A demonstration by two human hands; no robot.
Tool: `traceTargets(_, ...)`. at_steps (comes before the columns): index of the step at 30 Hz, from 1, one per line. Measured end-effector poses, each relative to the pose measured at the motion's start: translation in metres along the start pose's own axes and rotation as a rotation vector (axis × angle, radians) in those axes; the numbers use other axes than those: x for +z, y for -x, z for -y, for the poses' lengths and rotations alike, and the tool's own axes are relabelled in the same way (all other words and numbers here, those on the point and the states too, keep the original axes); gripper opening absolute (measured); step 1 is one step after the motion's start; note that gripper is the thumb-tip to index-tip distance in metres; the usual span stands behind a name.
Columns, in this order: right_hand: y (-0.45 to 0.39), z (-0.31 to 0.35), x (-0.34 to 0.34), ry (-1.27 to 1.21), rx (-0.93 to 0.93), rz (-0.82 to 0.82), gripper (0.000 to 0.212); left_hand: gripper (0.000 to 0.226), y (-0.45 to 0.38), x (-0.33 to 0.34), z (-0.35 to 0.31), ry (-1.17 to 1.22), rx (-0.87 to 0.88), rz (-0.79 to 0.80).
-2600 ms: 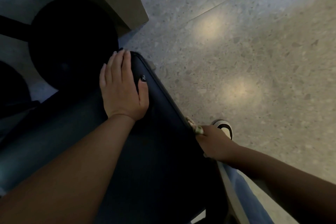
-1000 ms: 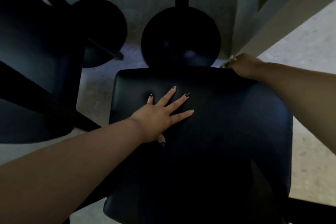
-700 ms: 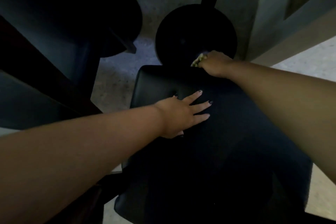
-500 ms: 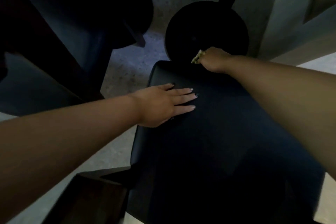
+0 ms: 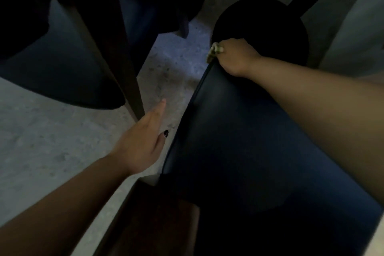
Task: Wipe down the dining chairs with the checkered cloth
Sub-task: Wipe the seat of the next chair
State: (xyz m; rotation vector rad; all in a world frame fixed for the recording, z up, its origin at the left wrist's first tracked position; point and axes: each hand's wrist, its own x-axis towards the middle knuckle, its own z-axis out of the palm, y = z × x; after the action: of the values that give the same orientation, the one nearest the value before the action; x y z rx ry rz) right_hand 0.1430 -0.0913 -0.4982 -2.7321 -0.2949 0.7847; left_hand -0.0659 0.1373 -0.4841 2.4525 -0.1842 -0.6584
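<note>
Your right hand point(image 5: 235, 56) is curled tight around the cloth point(image 5: 214, 51) at the far corner of the chair point(image 5: 249, 151). Your left hand point(image 5: 143, 141) hangs flat beside the seat, fingers straight.

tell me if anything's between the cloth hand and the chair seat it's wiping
Nothing visible. The right hand grips the checkered cloth right at the far corner of the dark chair seat. The left hand hovers off the seat's left edge, over the floor.
</note>
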Motion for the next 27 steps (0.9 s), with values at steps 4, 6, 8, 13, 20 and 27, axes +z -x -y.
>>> traceTargets(4,0.02,0.058,0.015,0.294,-0.327,0.109,0.03,0.081,0.021,0.008,0.017,0.134,-0.145,-0.075)
traceTargets(6,0.048,0.088,0.043,0.515,-0.591,0.232,0.026,0.075,0.028,0.012,0.023,0.204,-0.243,-0.117)
traceTargets(8,0.078,0.107,0.07,0.587,-0.697,0.314,0.026,0.067,0.033,0.015,0.024,0.291,-0.352,-0.188)
traceTargets(13,0.121,0.127,0.108,0.522,-0.84,0.52,0.029,0.05,0.033,0.014,0.022,0.428,-0.476,-0.321)
traceTargets(20,0.116,0.108,0.097,0.592,-0.991,0.551,0.037,0.032,0.011,0.006,0.021,0.542,-0.518,-0.336)
traceTargets(27,0.028,0.035,0.0,0.47,-0.483,0.128,0.019,0.035,-0.031,0.001,-0.005,0.633,-0.457,-0.174)
